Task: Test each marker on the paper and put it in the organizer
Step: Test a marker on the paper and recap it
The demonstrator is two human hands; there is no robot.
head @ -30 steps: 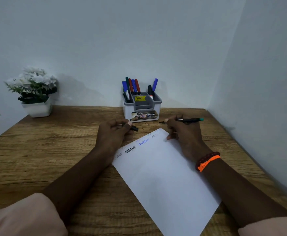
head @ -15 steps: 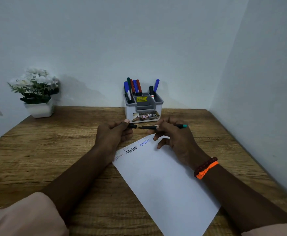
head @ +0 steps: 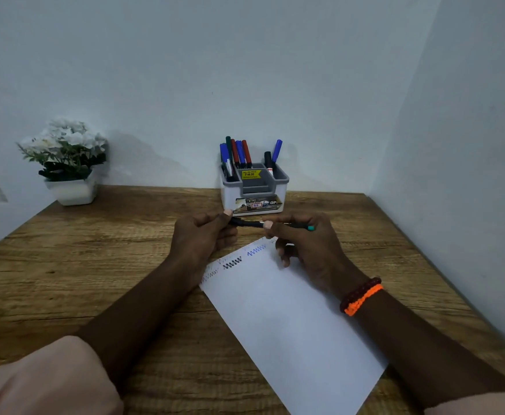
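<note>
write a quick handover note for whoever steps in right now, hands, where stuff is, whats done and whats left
Left hand: grip on the black cap end of the marker.
Right hand: grip on the marker's barrel, teal end pointing right. Both hold it above the table, in front of the organizer.
Paper: flat on the table, angled, zigzag test marks along its far edge.
Done: several markers already stand in the organizer's rear compartments; the cap looks on or nearly on.
Left: seat the cap if needed and put this marker in the organizer. No other loose markers are visible.
</note>
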